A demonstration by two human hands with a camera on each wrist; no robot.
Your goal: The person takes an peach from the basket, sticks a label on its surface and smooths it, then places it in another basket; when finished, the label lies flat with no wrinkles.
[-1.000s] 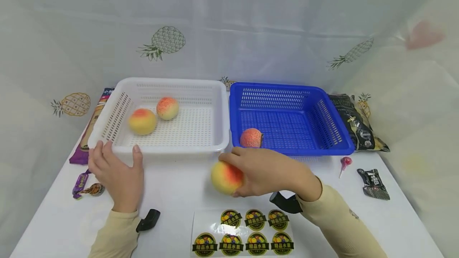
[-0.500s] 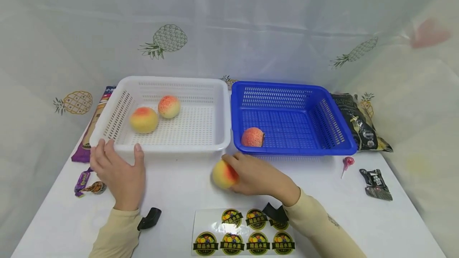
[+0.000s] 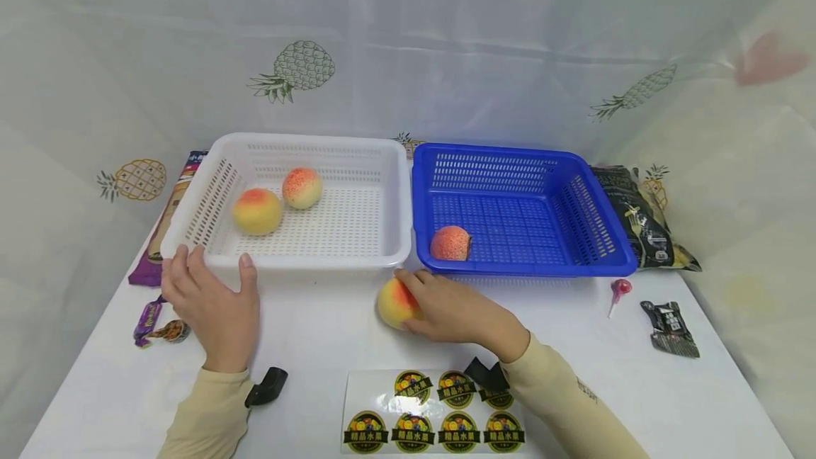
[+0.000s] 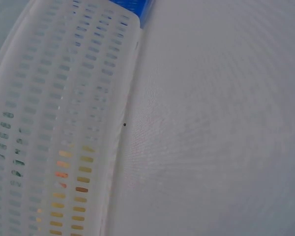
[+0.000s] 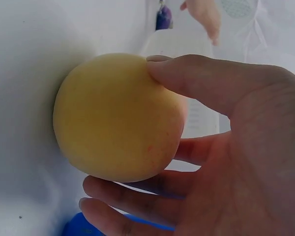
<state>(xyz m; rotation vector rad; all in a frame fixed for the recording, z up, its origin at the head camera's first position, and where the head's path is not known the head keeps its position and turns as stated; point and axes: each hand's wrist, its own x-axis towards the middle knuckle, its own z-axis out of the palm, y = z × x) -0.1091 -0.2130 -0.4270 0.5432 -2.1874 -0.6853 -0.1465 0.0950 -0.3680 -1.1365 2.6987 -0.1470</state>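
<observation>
In the head view, my right hand (image 3: 449, 310) holds a yellow peach (image 3: 395, 302) with a red blush, just in front of the two baskets. The right wrist view shows the thumb on one side of this peach (image 5: 118, 118) and fingers on the other; it seems to sit on the table. My left hand (image 3: 217, 310) rests with its fingertips at the front left rim of the white basket (image 3: 319, 261), thumb spread apart. Two more peaches, a yellow one (image 3: 258, 212) and a redder one (image 3: 302, 188), lie inside that basket. The left wrist view shows only basket wall and table.
A blue basket (image 3: 529, 270) stands right of the white one, with a reddish round fruit (image 3: 450, 243) inside. A sticker sheet (image 3: 376, 399) lies at the front. Wrapped sweets (image 3: 149, 319), a lollipop (image 3: 620, 289), a black packet (image 3: 671, 328) and snack bags (image 3: 644, 225) lie around the sides.
My right hand and the peach have moved slightly away from me, toward the baskets; the right forearm has shifted left. The left hand stays at the white basket's rim.
</observation>
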